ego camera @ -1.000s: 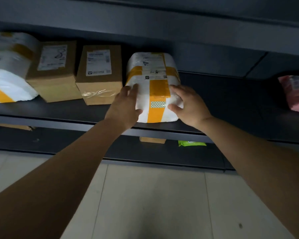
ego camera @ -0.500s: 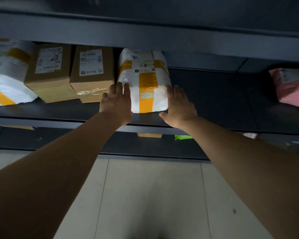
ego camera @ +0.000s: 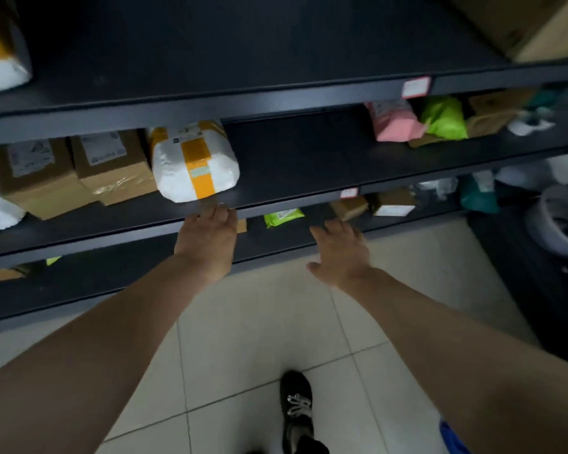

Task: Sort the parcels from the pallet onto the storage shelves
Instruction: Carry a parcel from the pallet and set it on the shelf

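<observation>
The white parcel [ego camera: 194,165] lay on the middle shelf [ego camera: 309,165] beside brown boxes [ego camera: 112,165]; left hand [ego camera: 207,240] and right hand [ego camera: 340,253] were empty, fingers released (placing seemed finished); next probably came fetching another parcel from the pallet.

Head camera – faces forward and down, close to shelves [ego camera: 309,165]

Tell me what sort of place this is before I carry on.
Most likely a parcel storeroom or pick-up depot: dark tiered shelves with small tags on their edges, cardboard boxes and a white taped parcel bearing shipping labels, and a pink mailer bag beside a green bag.
</observation>
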Motion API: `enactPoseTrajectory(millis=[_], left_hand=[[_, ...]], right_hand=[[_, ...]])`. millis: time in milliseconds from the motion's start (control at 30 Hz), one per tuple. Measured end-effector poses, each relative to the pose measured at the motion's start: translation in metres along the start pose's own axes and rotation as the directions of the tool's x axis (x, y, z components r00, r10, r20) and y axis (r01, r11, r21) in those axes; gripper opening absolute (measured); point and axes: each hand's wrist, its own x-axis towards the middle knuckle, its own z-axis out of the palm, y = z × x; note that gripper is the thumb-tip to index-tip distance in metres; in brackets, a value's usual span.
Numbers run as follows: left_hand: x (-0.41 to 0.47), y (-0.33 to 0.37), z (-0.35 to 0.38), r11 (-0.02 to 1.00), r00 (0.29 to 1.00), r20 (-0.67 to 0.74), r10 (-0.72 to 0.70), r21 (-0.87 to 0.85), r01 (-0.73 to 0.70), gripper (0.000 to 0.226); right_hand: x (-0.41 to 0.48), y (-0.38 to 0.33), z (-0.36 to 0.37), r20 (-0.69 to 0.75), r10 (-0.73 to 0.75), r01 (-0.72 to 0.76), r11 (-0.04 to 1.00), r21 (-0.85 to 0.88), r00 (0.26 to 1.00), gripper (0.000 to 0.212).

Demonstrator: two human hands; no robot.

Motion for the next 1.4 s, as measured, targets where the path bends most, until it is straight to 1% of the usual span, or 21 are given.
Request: enactPoseTrajectory(millis=[100, 200, 367, 500, 633, 733, 933, 1000, 1100, 1200, 1300, 1400], left_hand=[[-0.022, 0.034, -0.038, 0.994, 0.994, -0.038, 0.101, 0.039, -0.1, 0.069], [-0.046, 0.075, -0.077, 0.974, 0.971, -0.088, 0.222, 0.064, -0.216, 0.062], [-0.087, 0.156, -0.145, 0.912, 0.907, -0.127, 0.402, 0.146, -0.384, 0.067], [-0.121, 0.234, -0.194, 0.852, 0.841, -0.152, 0.52, 0.163, -0.497, 0.072], [-0.159, 0.328, -0.24, 0.777, 0.755, -0.186, 0.629, 0.16, -0.609, 0.077], [-0.192, 0.403, -0.266, 0.715, 0.681, -0.225, 0.697, 0.156, -0.681, 0.074], [-0.261, 0.542, -0.291, 0.617, 0.58, -0.232, 0.781, 0.147, -0.773, 0.077], [-0.281, 0.583, -0.296, 0.582, 0.543, -0.232, 0.807, 0.156, -0.798, 0.077], [-0.308, 0.642, -0.304, 0.52, 0.481, -0.225, 0.847, 0.169, -0.837, 0.075], [-0.329, 0.698, -0.312, 0.436, 0.399, -0.208, 0.893, 0.185, -0.881, 0.068], [-0.342, 0.754, -0.321, 0.356, 0.319, -0.191, 0.928, 0.201, -0.913, 0.069], [-0.351, 0.81, -0.329, 0.294, 0.262, -0.173, 0.949, 0.198, -0.935, 0.071]], right_hand=[[-0.063, 0.029, -0.012, 0.006, 0.111, -0.111, 0.993, 0.043, 0.994, 0.07], [-0.13, 0.063, -0.022, 0.009, 0.204, -0.204, 0.974, 0.098, 0.979, 0.071], [-0.245, 0.124, -0.03, -0.01, 0.383, -0.375, 0.908, 0.186, 0.924, 0.065], [-0.337, 0.173, -0.03, -0.013, 0.503, -0.489, 0.846, 0.212, 0.864, 0.063], [-0.427, 0.228, -0.024, -0.026, 0.614, -0.591, 0.771, 0.238, 0.789, 0.058], [-0.492, 0.271, -0.015, -0.04, 0.686, -0.656, 0.71, 0.257, 0.727, 0.06], [-0.613, 0.344, 0.014, -0.012, 0.785, -0.751, 0.597, 0.281, 0.619, 0.056], [-0.649, 0.365, 0.026, 0.008, 0.815, -0.781, 0.552, 0.291, 0.579, 0.058], [-0.699, 0.398, 0.044, 0.033, 0.856, -0.82, 0.481, 0.31, 0.515, 0.061], [-0.742, 0.428, 0.057, 0.061, 0.895, -0.855, 0.4, 0.331, 0.442, 0.062], [-0.774, 0.461, 0.069, 0.084, 0.924, -0.885, 0.326, 0.332, 0.372, 0.056], [-0.799, 0.496, 0.081, 0.098, 0.95, -0.909, 0.249, 0.334, 0.296, 0.052]])
